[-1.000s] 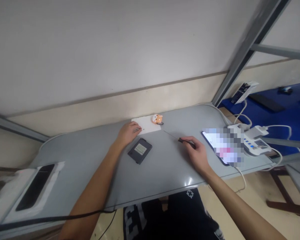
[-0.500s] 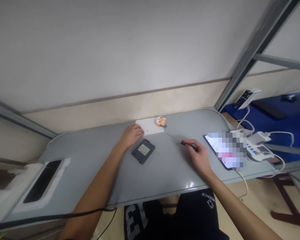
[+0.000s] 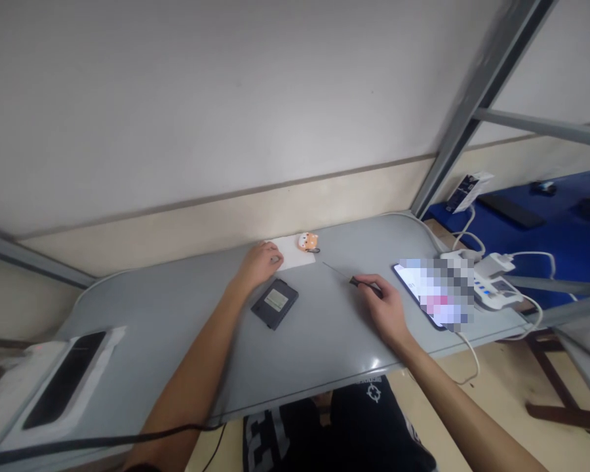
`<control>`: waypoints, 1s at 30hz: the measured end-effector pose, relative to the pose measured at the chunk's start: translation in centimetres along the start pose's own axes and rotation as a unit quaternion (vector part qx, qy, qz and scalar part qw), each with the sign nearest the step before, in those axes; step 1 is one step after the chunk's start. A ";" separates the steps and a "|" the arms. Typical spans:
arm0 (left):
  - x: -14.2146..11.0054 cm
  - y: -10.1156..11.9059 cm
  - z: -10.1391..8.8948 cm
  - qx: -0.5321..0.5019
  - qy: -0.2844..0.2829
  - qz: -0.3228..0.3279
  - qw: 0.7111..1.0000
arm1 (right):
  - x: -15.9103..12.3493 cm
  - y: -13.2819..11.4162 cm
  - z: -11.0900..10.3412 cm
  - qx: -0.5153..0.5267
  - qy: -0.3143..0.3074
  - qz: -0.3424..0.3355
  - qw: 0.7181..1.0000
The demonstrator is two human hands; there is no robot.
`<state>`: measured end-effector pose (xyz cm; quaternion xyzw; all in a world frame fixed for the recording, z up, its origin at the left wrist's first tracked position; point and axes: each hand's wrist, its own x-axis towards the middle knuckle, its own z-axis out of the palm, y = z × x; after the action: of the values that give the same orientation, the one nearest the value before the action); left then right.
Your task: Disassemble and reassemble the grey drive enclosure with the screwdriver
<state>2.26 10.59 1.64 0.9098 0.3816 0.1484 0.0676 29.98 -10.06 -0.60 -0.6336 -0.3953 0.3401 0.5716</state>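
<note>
At the left end of a white sheet of paper point(image 3: 295, 257), my left hand point(image 3: 261, 263) has its fingers curled together in a pinch. Whatever is between the fingertips is too small or hidden to make out. My right hand point(image 3: 382, 305) grips the dark handle of a thin screwdriver point(image 3: 358, 282), whose long shaft points up and left, its tip just off the paper's right corner. Below my left hand, a flat dark grey rectangular case point(image 3: 275, 303) with a pale label lies on the table. An orange and white animal-shaped case point(image 3: 307, 242) with a small strap sits on the paper.
A lit phone point(image 3: 425, 295) with a cable lies right of my right hand, beside a white power strip point(image 3: 496, 293) with plugs. At the left, a dark phone point(image 3: 66, 380) rests on a white surface. A black cable point(image 3: 103, 440) crosses the lower left. The wall borders the grey table point(image 3: 324, 347).
My left fingers have drawn closer together at the paper, where small dark specks showed before. My right hand still holds the screwdriver in much the same place. The view has shifted slightly right.
</note>
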 end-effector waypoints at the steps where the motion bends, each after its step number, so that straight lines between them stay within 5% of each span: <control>1: -0.1 -0.2 0.0 0.003 0.001 -0.003 1.000 | 0.0 0.0 0.0 0.000 -0.001 0.000 1.000; 7: -0.9 -0.8 -0.6 0.006 0.017 -0.029 0.999 | 0.1 -0.2 0.0 -0.005 -0.002 0.005 1.000; 11: -4.1 0.1 -2.0 -0.072 0.046 -0.075 0.994 | 0.1 0.0 -0.1 -0.011 -0.005 0.013 1.000; 16: -10.9 2.0 -3.9 -0.207 -0.099 -0.066 0.971 | 0.1 0.3 -0.1 -0.024 -0.015 0.003 1.000; 20: -14.1 4.4 -3.8 -0.173 -0.086 -0.072 0.978 | 0.2 0.5 0.0 -0.037 -0.022 0.000 0.999; 25: -13.8 7.7 -1.1 -0.098 -0.015 -0.045 0.994 | -0.1 0.2 0.1 -0.075 -0.029 -0.006 0.997; 30: -12.0 8.5 0.6 -0.134 0.042 0.021 0.990 | -0.3 -0.3 0.1 -0.095 -0.018 0.007 0.995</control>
<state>0.24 -3.95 0.50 0.8933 0.3417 0.2373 0.1699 29.69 -10.26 -0.36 -0.6817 -0.4317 0.3161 0.4991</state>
